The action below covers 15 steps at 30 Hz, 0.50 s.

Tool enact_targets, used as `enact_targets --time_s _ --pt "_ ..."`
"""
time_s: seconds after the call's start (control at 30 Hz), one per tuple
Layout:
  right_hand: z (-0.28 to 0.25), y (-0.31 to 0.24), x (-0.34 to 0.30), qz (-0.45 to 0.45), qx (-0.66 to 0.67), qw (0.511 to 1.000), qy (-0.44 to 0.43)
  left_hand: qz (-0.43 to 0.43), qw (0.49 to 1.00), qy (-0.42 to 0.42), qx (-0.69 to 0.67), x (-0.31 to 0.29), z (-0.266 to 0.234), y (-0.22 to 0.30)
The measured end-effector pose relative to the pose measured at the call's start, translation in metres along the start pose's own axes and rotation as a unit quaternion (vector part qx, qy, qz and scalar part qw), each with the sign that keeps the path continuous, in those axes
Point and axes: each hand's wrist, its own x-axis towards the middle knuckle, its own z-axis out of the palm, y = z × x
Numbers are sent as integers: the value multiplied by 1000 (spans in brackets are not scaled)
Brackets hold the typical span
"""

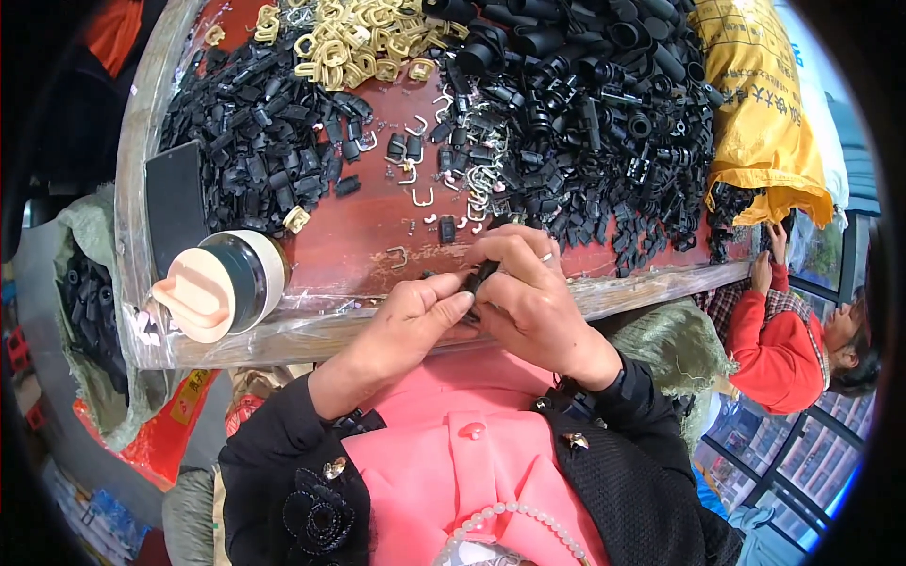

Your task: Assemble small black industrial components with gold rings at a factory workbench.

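Both hands meet at the near edge of the counter, pinching one small black plastic clip between them. The left hand presses thumb and forefinger together on the clip's lower end; the right hand, wearing a ring, curls its fingers over the upper end. The clip's long axis runs from about 7 to 1 o'clock, and both hands touch it. At 12 o'clock lie loose metal hooks, at 1 o'clock a heap of black plastic parts, at 11 o'clock yellowish buckles, and at 9 o'clock a lidded jar.
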Motion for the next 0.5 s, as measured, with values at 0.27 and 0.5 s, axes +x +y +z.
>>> enact_targets --time_s 0.27,0.5 --pt "8 9 17 -31 13 998 46 6 998 24 -55 0 -7 16" --pt "17 42 28 11 -79 992 93 79 985 57 -141 -9 -26 26"
